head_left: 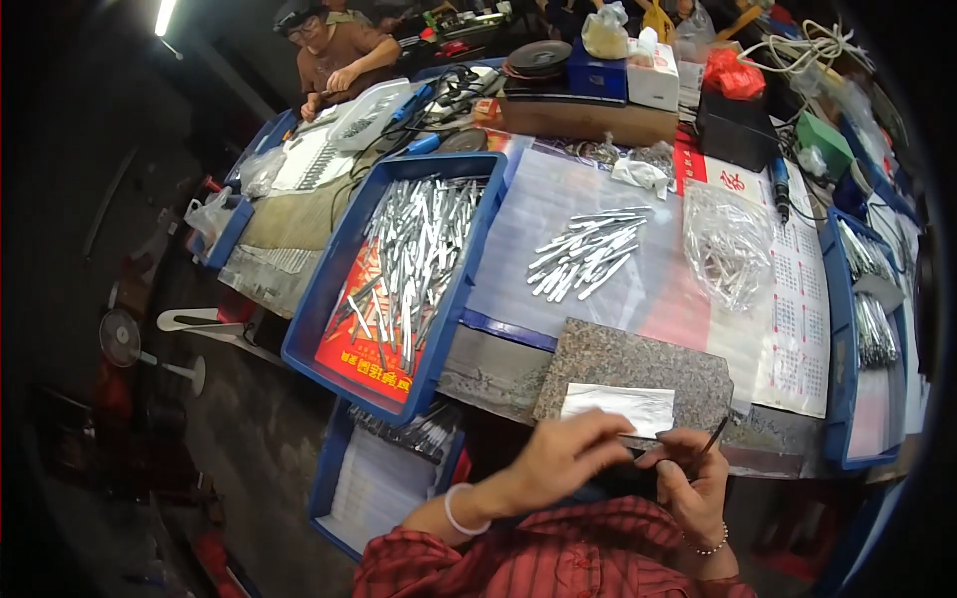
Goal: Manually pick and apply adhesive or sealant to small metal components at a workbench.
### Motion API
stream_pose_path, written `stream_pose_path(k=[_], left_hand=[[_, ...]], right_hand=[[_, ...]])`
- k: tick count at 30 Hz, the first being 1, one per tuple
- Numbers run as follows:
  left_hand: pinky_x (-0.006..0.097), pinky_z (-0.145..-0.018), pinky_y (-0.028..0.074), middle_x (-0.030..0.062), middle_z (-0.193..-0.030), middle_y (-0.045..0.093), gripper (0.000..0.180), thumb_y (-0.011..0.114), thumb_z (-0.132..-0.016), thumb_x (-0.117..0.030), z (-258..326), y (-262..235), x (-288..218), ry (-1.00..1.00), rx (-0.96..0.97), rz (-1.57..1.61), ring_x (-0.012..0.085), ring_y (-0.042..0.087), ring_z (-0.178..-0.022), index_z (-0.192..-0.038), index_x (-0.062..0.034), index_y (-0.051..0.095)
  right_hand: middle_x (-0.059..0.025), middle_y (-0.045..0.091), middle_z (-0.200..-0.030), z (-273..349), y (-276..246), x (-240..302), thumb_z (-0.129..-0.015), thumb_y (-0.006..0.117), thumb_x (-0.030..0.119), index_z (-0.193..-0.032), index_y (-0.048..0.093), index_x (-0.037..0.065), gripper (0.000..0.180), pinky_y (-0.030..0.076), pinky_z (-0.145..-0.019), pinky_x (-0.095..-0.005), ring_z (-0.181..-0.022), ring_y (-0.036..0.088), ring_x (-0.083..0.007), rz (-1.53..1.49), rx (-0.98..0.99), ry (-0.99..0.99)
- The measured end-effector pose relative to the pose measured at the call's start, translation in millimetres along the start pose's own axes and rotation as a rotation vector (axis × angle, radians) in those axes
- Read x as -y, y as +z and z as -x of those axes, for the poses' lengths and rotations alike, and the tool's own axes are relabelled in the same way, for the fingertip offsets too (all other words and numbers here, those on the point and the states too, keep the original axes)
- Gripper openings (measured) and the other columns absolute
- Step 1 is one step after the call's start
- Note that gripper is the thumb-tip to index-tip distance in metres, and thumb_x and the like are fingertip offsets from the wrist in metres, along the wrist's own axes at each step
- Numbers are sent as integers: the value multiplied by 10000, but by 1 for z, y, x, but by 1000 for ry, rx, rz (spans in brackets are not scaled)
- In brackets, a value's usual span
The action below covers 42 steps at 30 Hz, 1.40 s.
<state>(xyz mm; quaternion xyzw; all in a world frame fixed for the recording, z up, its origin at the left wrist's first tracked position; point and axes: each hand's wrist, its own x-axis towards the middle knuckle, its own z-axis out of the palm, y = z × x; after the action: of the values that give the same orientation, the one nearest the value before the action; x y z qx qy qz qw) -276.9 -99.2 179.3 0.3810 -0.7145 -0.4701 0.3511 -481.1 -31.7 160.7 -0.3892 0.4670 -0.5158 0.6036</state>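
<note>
My left hand (563, 458) and my right hand (693, 478) meet close to my chest at the table's near edge. Together they pinch a thin metal strip (638, 444) between their fingertips. My right hand also holds a slim dark tool (714, 436) that points up and right. Just beyond the hands a white sheet (618, 407) lies on a speckled stone slab (638, 369). Farther out, a loose pile of silver metal strips (583, 254) rests on a pale plastic sheet (558, 229).
A blue tray (324, 289) full of metal strips stands at the left, another blue tray (344, 478) below it. A clear bag (728, 244) of parts lies to the right, blue trays (837, 349) beyond it. Boxes and cables crowd the back. Another person (334, 50) works at the far end.
</note>
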Motion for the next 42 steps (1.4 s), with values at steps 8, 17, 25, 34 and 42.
stream_pose_path(k=[8, 17, 25, 34, 42], left_hand=[[276, -743, 528, 79, -947, 649, 352, 694, -877, -65, 30, 20, 9, -167, 192, 288, 137, 645, -845, -1191, -10, 544], [291, -831, 497, 115, -1075, 637, 245, 689, -835, 11, 13, 22, -4, 136, 176, 305, 196, 623, -968, -1071, 3, 624], [281, -821, 521, 169, -1075, 654, 193, 619, -881, 64, 23, 14, 7, 91, 101, 565, 202, 662, -942, -1069, 33, 652], [274, -757, 543, 176, -1003, 649, 147, 585, -939, -21, 33, 17, 24, -44, -10, 761, 186, 660, -833, -1041, 73, 635], [265, -724, 540, 157, -940, 656, 183, 613, -935, -56, 41, 13, 20, -173, -139, 801, 178, 653, -788, -1041, 94, 624]], right_hand=[[-43, 670, -730, 5, 1, 0, -842, 711, 31, -901, 657, -10, 90, 467, -524, -208, -592, 600, -71, 115, 68, 45], [-115, 663, -679, 6, -22, 26, -781, 637, -90, -768, 574, -4, 107, 422, -397, -200, -444, 540, -81, -32, -189, 32], [-60, 683, -736, 0, -33, 29, -867, 663, 21, -855, 632, -13, 47, 436, -516, -201, -582, 569, -53, 163, 80, 131], [-17, 651, -707, -48, -85, 78, -936, 582, 65, -886, 608, -7, 91, 323, -428, -179, -471, 441, -1, 480, -389, -225], [-161, 691, -824, -145, -120, 66, -859, 621, 69, -953, 636, -20, 130, 506, -670, -331, -755, 682, -259, 970, -327, -422]])
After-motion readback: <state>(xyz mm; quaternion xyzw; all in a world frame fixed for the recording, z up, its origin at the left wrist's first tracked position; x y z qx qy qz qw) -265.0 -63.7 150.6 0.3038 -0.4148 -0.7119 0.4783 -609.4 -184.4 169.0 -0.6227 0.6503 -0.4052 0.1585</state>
